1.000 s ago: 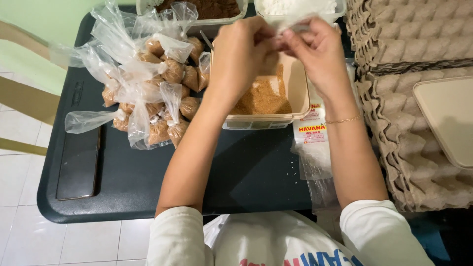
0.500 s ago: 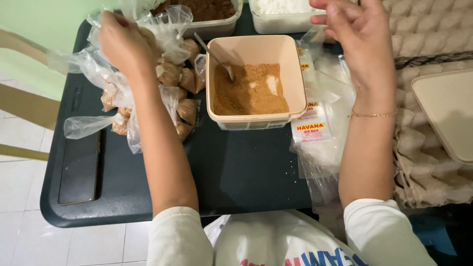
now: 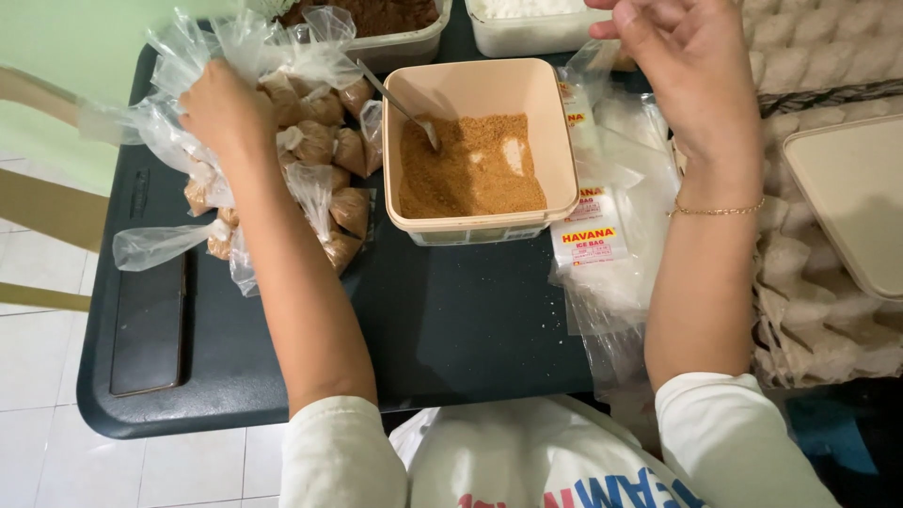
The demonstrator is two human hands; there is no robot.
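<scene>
The left hand [image 3: 224, 111] sits in the upper left of the frame, back turned up, pressed down among the heap of small tied plastic bags of brown sugar [image 3: 310, 160]; its fingers are curled into the crumpled clear plastic and hidden by it, so I cannot tell whether they pinch one bag or merely rest on the pile. The right hand [image 3: 685, 66] is lifted at the upper right, above the stack of flat empty plastic bags [image 3: 602, 245], fingers loosely bent and holding nothing that shows. Between the two hands stands the beige square tub of brown sugar [image 3: 480, 150], on the dark table [image 3: 451, 329], with a metal spoon [image 3: 400, 102] leaning in it, bowl buried in the sugar and handle slanting toward the upper left, so its free end points at the heap and the left hand. The tub lies to the right of the left hand and to the left of the right hand; the spoon handle is nearer the left hand, while the empty bags lie directly beneath and just right of the tub, close under the right wrist. Two more tubs, one of darker brown powder [image 3: 376, 23] and one of white grains [image 3: 531, 23], line the top edge, and a dark phone [image 3: 149, 325] lies at lower left, well apart from either hand.
</scene>
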